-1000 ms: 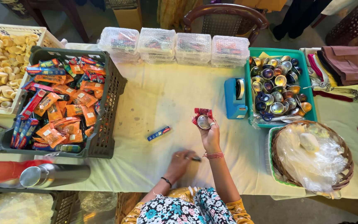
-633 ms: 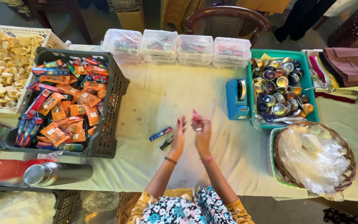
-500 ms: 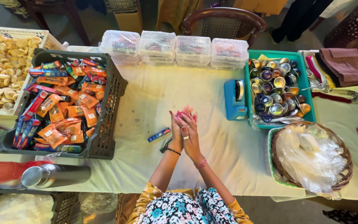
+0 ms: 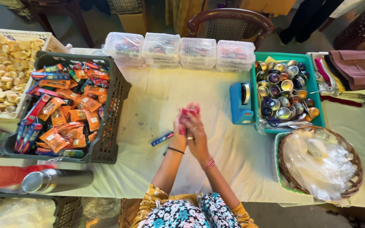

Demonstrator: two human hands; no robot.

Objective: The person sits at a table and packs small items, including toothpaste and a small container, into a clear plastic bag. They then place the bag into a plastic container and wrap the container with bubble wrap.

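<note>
Pressing both palms together over a cream-clothed table (image 4: 157,105), a person clasps a small red packet (image 4: 189,112) between the left hand (image 4: 180,131) and the right hand (image 4: 196,135), its red edge peeking out above the fingertips near the table's middle. A small blue stick-shaped item (image 4: 162,138) lies on the cloth just left of the wrists. To the left, a dark crate (image 4: 117,105) holds orange and red sachets, beside a white basket of pale biscuits (image 4: 5,63). To the right stand a blue tape dispenser (image 4: 239,103), a teal tray of shiny little bowls (image 4: 317,105) and a wicker basket lined with clear plastic (image 4: 317,162). Four clear lidded boxes (image 4: 180,50) line the far edge.
</note>
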